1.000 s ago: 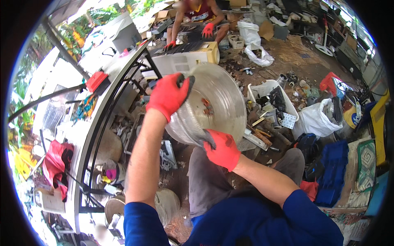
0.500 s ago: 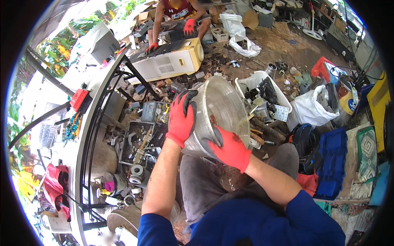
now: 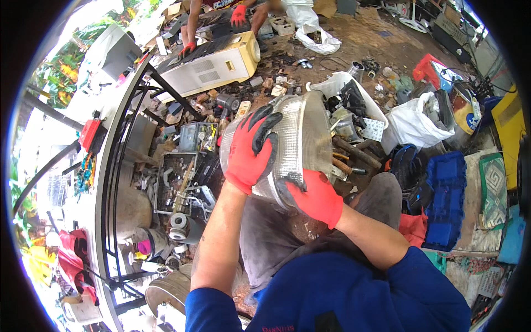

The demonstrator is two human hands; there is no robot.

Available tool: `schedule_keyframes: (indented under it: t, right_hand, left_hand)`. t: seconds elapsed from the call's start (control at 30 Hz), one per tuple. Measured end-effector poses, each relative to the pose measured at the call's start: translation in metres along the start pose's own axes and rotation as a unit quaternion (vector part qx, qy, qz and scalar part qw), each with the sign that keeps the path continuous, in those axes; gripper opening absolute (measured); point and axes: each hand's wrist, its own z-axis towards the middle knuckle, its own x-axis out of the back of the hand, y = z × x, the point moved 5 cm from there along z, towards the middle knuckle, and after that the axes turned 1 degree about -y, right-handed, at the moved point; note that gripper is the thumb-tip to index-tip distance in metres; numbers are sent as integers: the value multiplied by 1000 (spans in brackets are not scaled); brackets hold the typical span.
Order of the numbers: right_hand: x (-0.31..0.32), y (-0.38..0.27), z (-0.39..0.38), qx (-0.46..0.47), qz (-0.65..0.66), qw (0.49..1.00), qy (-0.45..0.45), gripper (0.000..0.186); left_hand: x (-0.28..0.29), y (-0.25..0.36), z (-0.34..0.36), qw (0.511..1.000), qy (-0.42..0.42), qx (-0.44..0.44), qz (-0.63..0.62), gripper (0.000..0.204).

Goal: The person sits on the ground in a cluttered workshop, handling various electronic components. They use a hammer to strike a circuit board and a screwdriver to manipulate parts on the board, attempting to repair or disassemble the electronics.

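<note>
One clear ribbed drum (image 3: 290,146), tilted, mid-view. L hand (image 3: 250,157), red-&-black glove, holds it at its 9 o'clock, fingers curved over the outer wall; R hand (image 3: 316,198), same glove type, grips the lower edge at 5 o'clock, fingers partly hidden. Drum's see-thru, greyish, round, w/ fine grid-like ridges. Hard white tub (image 3: 378,112) at 2 o'clock; crinkled white sack (image 3: 415,124) at 3.
</note>
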Motion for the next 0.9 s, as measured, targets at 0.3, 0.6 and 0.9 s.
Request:
schedule_keyframes:
  t: [0.3, 0.6, 0.9]
  right_hand:
    - [-7, -21, 5, 56, 20, 997, -42, 30]
    - [-7, -8, -2, -77, -1, 997, -25, 31]
    - [0, 4, -17, -47, -19, 999, 0, 25]
  left_hand:
    - [15, -32, 53, 977, -1, 138, -163, 57]
    - [-30, -21, 59, 950, -97, 174, -239, 35]
    - [-37, -14, 63, 951, -117, 173, -226, 32]
